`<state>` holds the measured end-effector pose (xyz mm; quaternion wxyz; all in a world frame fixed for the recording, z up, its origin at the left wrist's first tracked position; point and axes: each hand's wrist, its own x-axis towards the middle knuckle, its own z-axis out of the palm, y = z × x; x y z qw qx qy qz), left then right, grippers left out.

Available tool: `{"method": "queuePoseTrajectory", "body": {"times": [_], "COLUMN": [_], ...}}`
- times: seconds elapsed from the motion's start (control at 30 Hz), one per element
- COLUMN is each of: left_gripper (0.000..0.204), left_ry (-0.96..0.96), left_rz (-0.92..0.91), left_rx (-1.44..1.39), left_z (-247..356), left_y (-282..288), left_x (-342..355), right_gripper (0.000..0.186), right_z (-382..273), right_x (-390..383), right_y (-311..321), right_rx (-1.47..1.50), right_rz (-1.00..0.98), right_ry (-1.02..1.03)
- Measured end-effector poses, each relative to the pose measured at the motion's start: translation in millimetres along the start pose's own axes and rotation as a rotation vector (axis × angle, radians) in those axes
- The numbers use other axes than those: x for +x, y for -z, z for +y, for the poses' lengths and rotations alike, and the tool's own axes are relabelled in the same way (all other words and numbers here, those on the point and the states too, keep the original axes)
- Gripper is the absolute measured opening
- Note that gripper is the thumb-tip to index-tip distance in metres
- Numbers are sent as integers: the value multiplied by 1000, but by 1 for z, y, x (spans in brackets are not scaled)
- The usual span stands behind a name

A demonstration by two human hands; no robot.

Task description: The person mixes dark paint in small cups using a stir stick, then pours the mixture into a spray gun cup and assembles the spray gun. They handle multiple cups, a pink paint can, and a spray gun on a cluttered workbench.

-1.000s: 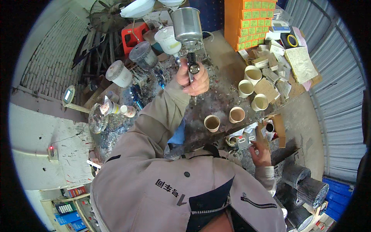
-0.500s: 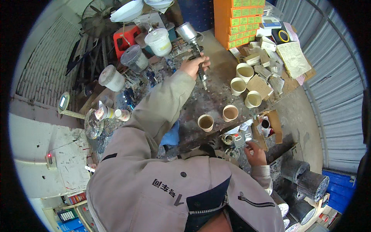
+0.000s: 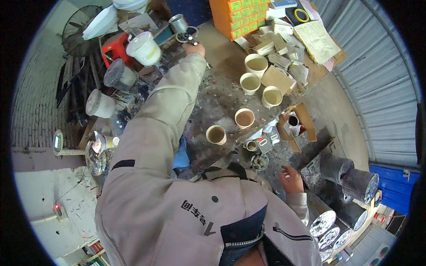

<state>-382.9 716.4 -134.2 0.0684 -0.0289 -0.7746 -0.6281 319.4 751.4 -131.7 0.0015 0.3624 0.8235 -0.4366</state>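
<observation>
Reaching far forward over the workbench, my left hand [image 3: 195,48] is closed around a spray gun [image 3: 191,41] with a metal cup [image 3: 178,24] on top. A thin pale ring shows around the gun's head, and the sleeve and hand hide much of its grip. My right hand [image 3: 291,179] hangs low at my right side, fingers loosely curled, with nothing visible in it. Nearest to it are a dark round jar [image 3: 259,162] and a small tin [image 3: 251,145]. Two paper cups, one brownish [image 3: 216,134] and one pinkish [image 3: 244,118] inside, stand near the bench's front edge.
Three pale cups [image 3: 256,65] stand farther right, beside paper stacks [image 3: 284,46] and orange boxes [image 3: 237,17]. White buckets [image 3: 144,48] line the left, near a red stool [image 3: 116,49]. An open carton [image 3: 304,128] and dark drums [image 3: 360,185] sit at the right.
My left hand has carried the spray gun farther forward and left, toward the bench's back. My right hand stays low, with its fingers slightly shifted. The whole view has turned a little.
</observation>
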Motion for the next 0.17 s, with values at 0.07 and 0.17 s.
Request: {"method": "queuePoseTrajectory", "body": {"times": [0.07, 0.17], "left_gripper": [58, 58], "left_ry": [-55, 56], "left_rz": [19, 5], "left_rx": [-15, -215], "left_z": [-11, -11], "left_y": [-3, -9], "left_x": [-7, -13], "right_gripper": [37, 37], "right_z": [5, 9], "right_x": [-8, -12], "right_y": [1, 2], "right_rx": [-9, -6], "right_rz": [5, 16], "right_ry": [-26, -46]}}
